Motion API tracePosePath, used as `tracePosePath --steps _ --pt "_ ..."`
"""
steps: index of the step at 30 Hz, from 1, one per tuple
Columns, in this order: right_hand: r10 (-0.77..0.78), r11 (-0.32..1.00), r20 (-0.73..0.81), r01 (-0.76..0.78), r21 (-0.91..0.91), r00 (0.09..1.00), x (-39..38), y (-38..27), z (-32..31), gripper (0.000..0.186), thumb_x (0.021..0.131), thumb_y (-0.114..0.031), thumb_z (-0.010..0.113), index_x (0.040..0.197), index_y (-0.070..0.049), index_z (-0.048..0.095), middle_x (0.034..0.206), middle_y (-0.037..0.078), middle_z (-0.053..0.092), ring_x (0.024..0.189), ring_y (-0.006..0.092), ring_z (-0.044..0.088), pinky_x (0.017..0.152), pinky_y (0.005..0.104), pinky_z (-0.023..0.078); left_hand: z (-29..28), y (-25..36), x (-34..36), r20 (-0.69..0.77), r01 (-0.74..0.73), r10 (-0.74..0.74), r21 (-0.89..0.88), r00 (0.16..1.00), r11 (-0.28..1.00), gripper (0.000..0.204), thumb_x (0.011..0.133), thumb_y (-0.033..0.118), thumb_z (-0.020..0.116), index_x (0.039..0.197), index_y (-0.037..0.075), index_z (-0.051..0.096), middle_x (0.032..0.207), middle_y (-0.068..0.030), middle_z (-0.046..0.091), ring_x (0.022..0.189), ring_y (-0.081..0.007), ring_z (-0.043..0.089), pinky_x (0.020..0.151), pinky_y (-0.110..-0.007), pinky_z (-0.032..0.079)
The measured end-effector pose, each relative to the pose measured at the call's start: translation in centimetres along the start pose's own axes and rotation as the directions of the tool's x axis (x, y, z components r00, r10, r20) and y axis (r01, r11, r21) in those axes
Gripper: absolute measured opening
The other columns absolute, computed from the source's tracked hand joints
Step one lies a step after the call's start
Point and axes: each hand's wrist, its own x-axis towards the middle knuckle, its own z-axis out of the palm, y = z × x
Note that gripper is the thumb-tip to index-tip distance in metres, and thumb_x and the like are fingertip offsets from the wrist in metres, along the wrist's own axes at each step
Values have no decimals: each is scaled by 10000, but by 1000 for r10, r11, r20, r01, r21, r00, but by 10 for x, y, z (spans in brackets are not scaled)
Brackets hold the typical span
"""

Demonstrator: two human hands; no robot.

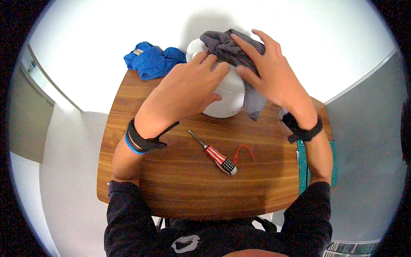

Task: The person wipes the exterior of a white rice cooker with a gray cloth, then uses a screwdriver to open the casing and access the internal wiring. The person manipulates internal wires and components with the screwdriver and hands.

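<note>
A dark grey cloth (231, 49) lies bunched over the top of a white rounded container (227, 100) at the back of the table. One end of the cloth hangs down the container's right side. My left hand (188, 85) is at the container's front left, fingers bent toward the cloth's near edge and thumb apart. Whether its fingertips touch the cloth is hard to tell. Spread over the cloth's right side, my right hand (274, 75) has its thumb and fingers apart, gripping nothing.
A crumpled blue cloth (154, 61) rests at the back left of the wooden table (171, 188). In the middle lies a screwdriver (220, 159) with a striped handle, beside a red cord (245, 150). A green cutting mat (303, 171) lies under my right forearm. A white wall stands behind.
</note>
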Motion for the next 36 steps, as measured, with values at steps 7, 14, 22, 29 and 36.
tracePosePath --steps 7,14,22,29,36 --pt "154 986 292 -126 -113 944 -7 -3 -36 512 1006 -189 706 1498 -320 646 1232 166 610 1044 352 679 795 460 617 -5 3 -2 24 -14 14 9 1000 1000 715 811 246 888 1351 -12 497 1452 -253 548 1380 -464 541 980 -485 637" --pt "-178 948 39 182 -261 983 27 18 6 241 895 -173 713 1126 -200 778 1276 187 628 1119 346 682 812 442 631 -10 5 6 124 -3 9 -45 992 999 745 779 261 910 1339 -23 510 1466 -259 537 1392 -462 514 1051 -488 595" --pt "-93 973 36 99 -208 995 9 11 -1 312 935 -144 677 1221 -218 779 1189 175 623 1081 373 698 842 462 644 -6 1 2 43 -35 35 -11 998 999 661 810 225 896 1300 -3 515 1469 -237 554 1384 -458 520 1092 -497 544" --pt "358 920 -37 -346 182 933 -72 41 30 465 988 -170 715 1412 -85 546 1231 255 568 1048 504 672 901 536 618 2 0 3 7 -58 58 28 998 998 524 824 215 888 1152 46 516 1524 -229 543 1441 -476 477 1125 -503 508" --pt "364 814 425 -505 286 829 -159 44 112 813 951 -358 830 1414 113 357 1440 504 421 1260 644 570 1085 586 541 -8 7 6 38 -22 21 20 999 1000 573 805 190 897 1222 30 538 1516 -266 582 1435 -491 516 1124 -506 520"
